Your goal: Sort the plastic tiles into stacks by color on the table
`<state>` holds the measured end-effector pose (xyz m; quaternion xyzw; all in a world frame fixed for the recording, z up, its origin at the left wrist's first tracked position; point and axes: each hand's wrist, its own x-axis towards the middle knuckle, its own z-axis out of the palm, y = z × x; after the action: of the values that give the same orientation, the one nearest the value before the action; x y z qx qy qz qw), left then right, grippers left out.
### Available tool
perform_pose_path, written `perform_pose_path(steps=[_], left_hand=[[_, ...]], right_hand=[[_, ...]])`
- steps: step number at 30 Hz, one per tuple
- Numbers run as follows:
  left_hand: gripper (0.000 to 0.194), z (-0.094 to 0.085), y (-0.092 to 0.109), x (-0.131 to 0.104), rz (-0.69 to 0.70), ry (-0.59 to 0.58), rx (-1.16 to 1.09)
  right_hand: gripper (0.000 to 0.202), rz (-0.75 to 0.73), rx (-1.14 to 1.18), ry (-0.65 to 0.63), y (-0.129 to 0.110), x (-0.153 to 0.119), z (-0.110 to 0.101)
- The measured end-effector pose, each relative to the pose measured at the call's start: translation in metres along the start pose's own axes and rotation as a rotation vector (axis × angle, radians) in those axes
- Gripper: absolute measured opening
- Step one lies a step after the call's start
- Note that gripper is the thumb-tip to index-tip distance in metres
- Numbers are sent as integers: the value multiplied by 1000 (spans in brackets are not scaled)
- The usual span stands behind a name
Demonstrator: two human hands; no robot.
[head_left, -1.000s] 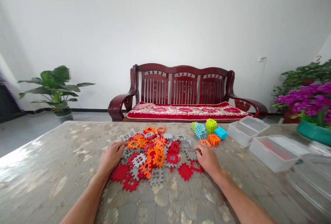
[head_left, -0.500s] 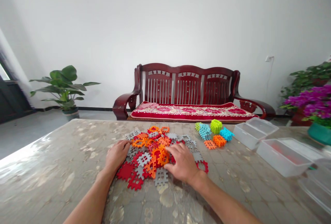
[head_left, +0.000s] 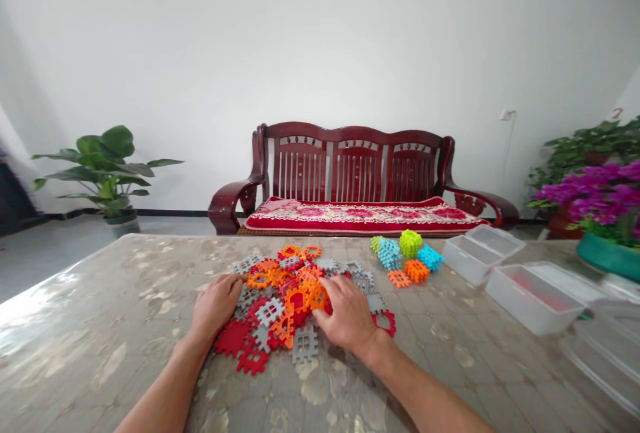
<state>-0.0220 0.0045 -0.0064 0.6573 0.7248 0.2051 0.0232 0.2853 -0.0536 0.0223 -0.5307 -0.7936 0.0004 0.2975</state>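
Observation:
A loose heap of flat, notched interlocking plastic building pieces lies on the table before me, in red, grey and orange. My left hand (head_left: 216, 306) rests against the heap's left side, fingers stretched forward and not wrapped round anything. Over the right part is my right hand (head_left: 349, 316), its thumb and index finger apart at the edge of an orange window piece (head_left: 317, 298). Whether they touch it I cannot tell. Nearer me lie a grey window piece (head_left: 305, 344) and a solid red piece (head_left: 233, 338). Pieces beneath my right palm are hidden.
Beyond the heap to the right sit a green block cluster (head_left: 411, 243), a blue one (head_left: 430, 258) and an orange one (head_left: 417, 271). Clear plastic boxes (head_left: 533, 303) line the table's right side, near a purple flower pot (head_left: 607, 253). A wooden bench (head_left: 356, 160) stands behind.
The whole scene has shifted a little left as my view turned slightly right. Both hands stay at the heap, with the right thumb and index finger still beside the orange piece.

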Motion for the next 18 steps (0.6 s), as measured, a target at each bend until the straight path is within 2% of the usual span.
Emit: perform_pose_path(steps=[6,9,11,15,18], left_hand=[[47,2,-3,3,-8,-1,-18],[46,2,-1,2,-14,5,-19],[46,2,-1,2,-15,9,-14],[45,3,-1,2,-5,26,-8],[42,3,-1,2,-1,35,-12]], right_hand=[[33,256,158,147,63,7,-27],[26,279,204,152,74,-2,-29],[23,229,255,91,66,-8,-25],[20,37,268,-63,32,-10,-17],[33,-87,185,-139,10,-4,-11]])
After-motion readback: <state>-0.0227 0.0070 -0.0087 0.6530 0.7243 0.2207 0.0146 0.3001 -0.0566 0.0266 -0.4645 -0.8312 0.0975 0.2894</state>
